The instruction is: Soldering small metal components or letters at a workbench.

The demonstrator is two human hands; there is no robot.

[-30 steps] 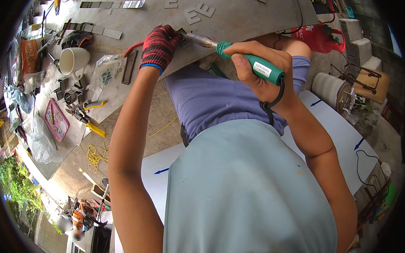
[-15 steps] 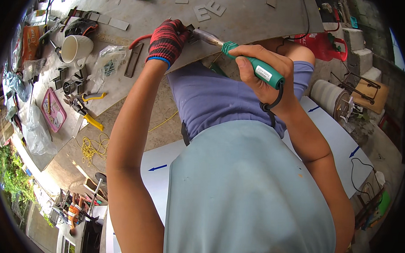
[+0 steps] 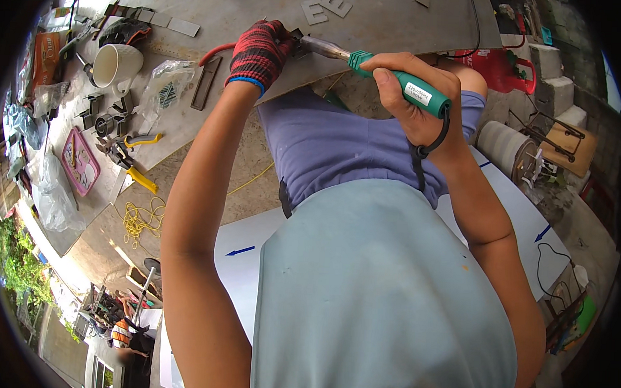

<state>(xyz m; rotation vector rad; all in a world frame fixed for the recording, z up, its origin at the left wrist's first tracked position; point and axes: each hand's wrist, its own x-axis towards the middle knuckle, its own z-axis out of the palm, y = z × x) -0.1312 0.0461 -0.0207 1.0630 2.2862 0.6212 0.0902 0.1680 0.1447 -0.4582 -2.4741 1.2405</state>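
My right hand [image 3: 421, 95], bare, grips the green handle of a soldering iron [image 3: 406, 88], its metal shaft slanting left over the table's near edge. The iron's tip meets or nearly meets a small dark metal piece [image 3: 300, 48] beside my left fingertips. My left hand [image 3: 262, 52] wears a red-and-black knit glove with a blue cuff, and its fingers are closed on that piece. From the glove's left side sticks out a curved red handle or tube [image 3: 217, 52]; its other end is hidden. Flat metal letters [image 3: 335, 5] lie farther back on the table.
On the grey table [image 3: 398, 36] at left are a white mug [image 3: 116, 65], yellow-handled pliers [image 3: 141, 178], a pink tray [image 3: 80, 162], black metal pieces [image 3: 104, 122] and plastic bags [image 3: 56, 197]. A red gas cylinder [image 3: 493, 69] stands at right. Another person [image 3: 122, 334] is far off, lower left.
The view has shifted slightly, so the table things sit higher. My right hand and the iron have moved a little to the right; the left hand keeps its hold.
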